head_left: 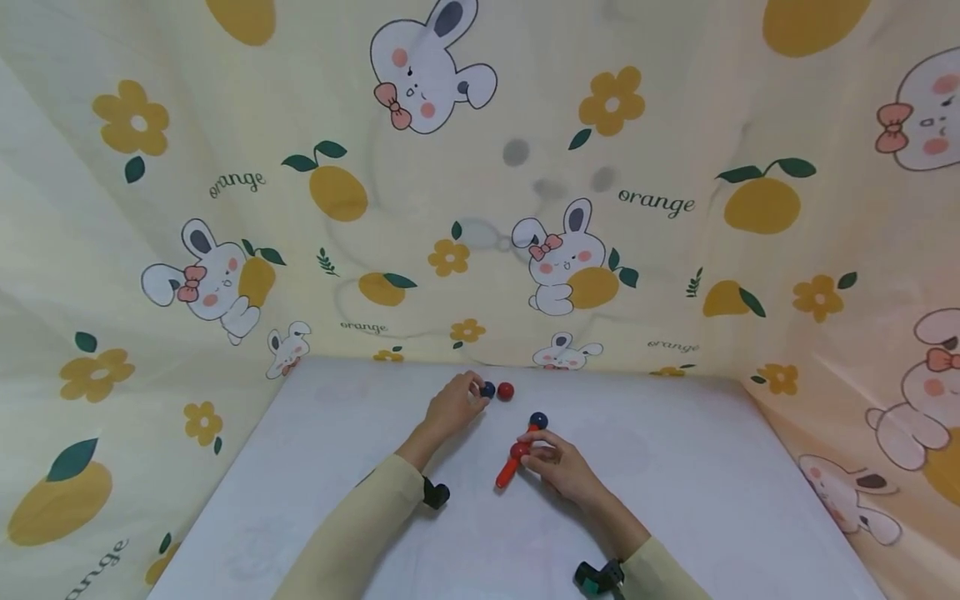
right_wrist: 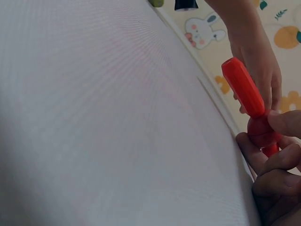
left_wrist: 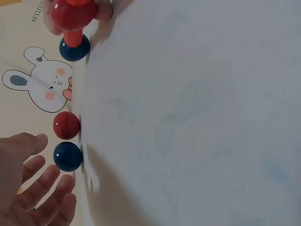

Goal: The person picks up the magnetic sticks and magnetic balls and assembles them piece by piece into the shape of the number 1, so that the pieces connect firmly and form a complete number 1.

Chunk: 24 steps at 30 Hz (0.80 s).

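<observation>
My right hand pinches a red ball between thumb and fingers. Two red-orange toy rods are joined to that ball: the near rod points toward me, and the far one is partly hidden by fingers. A dark blue ball caps the far rod's end. Farther back, my left hand is beside a loose blue ball, its fingers loosely bent and a small gap showing in the left wrist view. Just right of that blue ball lies another loose red ball.
A white tabletop lies under both hands. A cream curtain printed with rabbits, oranges and flowers stands along its back and sides. Black wrist devices are on the left wrist and the right wrist.
</observation>
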Available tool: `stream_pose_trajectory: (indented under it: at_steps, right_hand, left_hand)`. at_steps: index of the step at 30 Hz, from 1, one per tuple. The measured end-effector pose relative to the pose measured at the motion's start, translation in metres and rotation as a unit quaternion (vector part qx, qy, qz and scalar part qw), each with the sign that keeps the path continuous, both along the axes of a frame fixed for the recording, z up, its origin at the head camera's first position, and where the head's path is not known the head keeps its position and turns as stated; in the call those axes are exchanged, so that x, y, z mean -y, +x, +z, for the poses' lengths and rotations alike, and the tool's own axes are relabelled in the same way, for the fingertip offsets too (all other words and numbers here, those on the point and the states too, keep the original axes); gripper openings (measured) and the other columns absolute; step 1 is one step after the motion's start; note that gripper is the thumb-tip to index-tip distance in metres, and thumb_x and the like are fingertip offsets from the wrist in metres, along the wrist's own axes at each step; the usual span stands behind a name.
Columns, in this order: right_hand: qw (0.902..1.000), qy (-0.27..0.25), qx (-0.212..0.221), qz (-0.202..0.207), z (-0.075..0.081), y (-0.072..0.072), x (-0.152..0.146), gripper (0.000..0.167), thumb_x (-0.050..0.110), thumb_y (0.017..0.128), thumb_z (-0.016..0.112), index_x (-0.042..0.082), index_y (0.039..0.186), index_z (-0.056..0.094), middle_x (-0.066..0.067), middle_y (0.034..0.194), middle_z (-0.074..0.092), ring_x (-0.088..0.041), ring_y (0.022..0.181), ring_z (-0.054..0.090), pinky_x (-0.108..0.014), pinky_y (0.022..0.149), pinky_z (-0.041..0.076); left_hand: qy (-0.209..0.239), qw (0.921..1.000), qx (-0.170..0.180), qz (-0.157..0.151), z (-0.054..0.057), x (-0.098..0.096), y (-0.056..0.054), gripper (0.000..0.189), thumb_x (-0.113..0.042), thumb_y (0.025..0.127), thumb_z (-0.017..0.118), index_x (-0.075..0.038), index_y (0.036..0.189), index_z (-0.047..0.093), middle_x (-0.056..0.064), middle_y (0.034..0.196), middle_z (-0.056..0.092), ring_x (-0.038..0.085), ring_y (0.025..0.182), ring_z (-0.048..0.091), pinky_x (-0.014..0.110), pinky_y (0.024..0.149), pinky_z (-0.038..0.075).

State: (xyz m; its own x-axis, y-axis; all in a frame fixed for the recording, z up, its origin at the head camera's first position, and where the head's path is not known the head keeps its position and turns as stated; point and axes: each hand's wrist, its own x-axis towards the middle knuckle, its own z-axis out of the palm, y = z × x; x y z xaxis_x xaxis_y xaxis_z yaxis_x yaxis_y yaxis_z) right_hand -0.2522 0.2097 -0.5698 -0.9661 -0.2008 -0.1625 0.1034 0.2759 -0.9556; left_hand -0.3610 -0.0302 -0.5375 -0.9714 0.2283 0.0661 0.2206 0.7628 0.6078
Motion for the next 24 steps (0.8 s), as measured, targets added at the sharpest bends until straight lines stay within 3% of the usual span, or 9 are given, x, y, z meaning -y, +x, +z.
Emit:
stream_pose_trajectory:
  at_steps: [5, 12, 24]
  right_hand:
    - [1.0, 0.001, 0.0, 0.008, 0.0, -0.001, -0.001, 0.041, 0.028, 0.103, 0.076, 0.018, 0.141, 0.065, -0.009, 0.116, 0.076, -0.015, 0.054, 0.042, -0.022, 0.053, 0.037]
    - [1.0, -0.001, 0.003, 0.005, 0.0, 0.0, -0.002, 0.041, 0.028, 0.102, 0.077, 0.02, 0.14, 0.066, -0.008, 0.117, 0.077, -0.016, 0.053, 0.041, -0.023, 0.052, 0.036]
    - [0.9999, -0.01, 0.008, 0.0, -0.001, 0.001, -0.002, 0.039, 0.028, 0.102, 0.077, 0.02, 0.139, 0.067, -0.008, 0.117, 0.076, -0.016, 0.053, 0.041, -0.023, 0.051, 0.036]
  left_hand:
    - [-0.018, 0.9998, -0.004, 0.004, -0.002, -0.004, -0.007, 0.038, -0.03, 0.101, 0.077, -0.016, 0.132, 0.061, 0.008, 0.121, 0.065, 0.021, 0.101, 0.063, 0.041, 0.088, 0.056]
    - [-0.065, 0.9977, -0.011, -0.015, -0.003, -0.006, -0.011, 0.056, -0.03, 0.1, 0.078, -0.019, 0.151, 0.057, 0.011, 0.13, 0.062, 0.025, 0.114, 0.066, 0.048, 0.091, 0.059]
    - [-0.1, 0.9948, -0.013, -0.016, -0.006, -0.009, -0.012, 0.051, -0.031, 0.102, 0.077, -0.022, 0.149, 0.059, 0.011, 0.128, 0.061, 0.024, 0.104, 0.064, 0.047, 0.091, 0.06]
